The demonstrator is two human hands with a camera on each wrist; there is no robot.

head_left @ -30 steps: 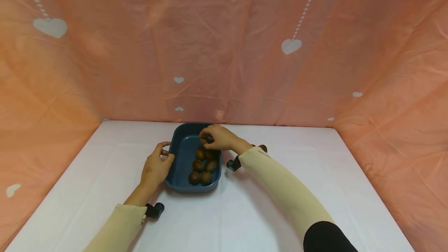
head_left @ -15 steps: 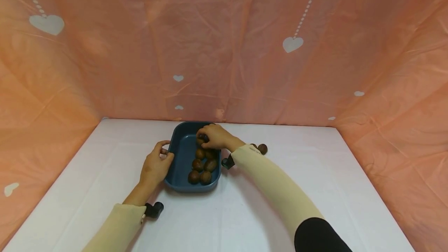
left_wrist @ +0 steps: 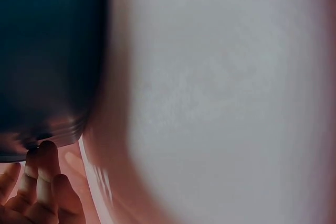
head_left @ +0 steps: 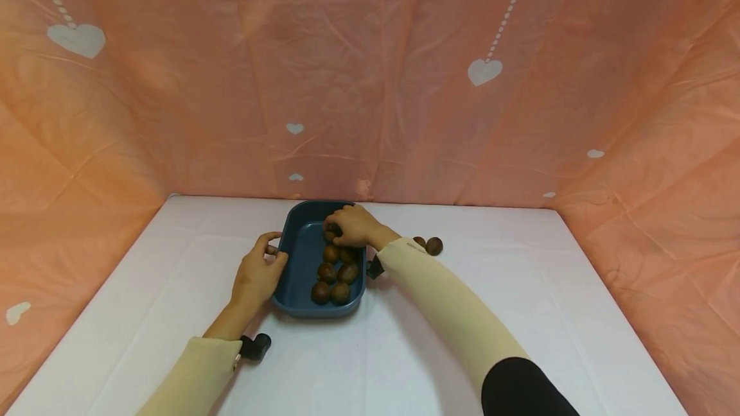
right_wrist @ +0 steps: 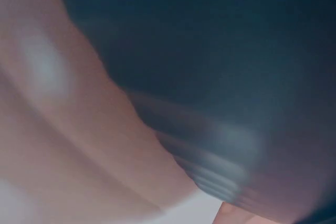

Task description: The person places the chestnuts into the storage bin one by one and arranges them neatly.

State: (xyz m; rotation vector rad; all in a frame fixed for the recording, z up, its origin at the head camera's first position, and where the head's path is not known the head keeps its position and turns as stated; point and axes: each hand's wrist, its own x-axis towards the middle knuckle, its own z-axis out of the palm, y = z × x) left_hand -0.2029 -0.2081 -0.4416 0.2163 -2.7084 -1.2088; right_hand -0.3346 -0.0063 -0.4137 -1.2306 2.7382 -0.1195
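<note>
A blue rectangular tray (head_left: 302,268) stands on the white table. Along its right side lie several round brown fruits (head_left: 326,273), whose exact kind I cannot tell. My left hand (head_left: 257,277) rests against the tray's left side, its fingertips touching the outer wall in the left wrist view. Over the tray's far right part, my right hand (head_left: 355,226) holds a brown fruit (head_left: 330,236) between thumb and fingers, partly hidden by them. In the right wrist view the tray's wall (right_wrist: 210,77) fills much of the frame, and the held fruit is out of sight.
Two more brown fruits (head_left: 433,246) lie on the table right of the tray, one partly covered by the right sleeve (head_left: 448,300). An orange curtain (head_left: 370,95) with pale hearts hangs behind the table (head_left: 509,275) and along both sides.
My right hand has shifted slightly left and lower over the tray with the fruit. The two fruits on the table show more from behind the sleeve. My left hand stays against the tray.
</note>
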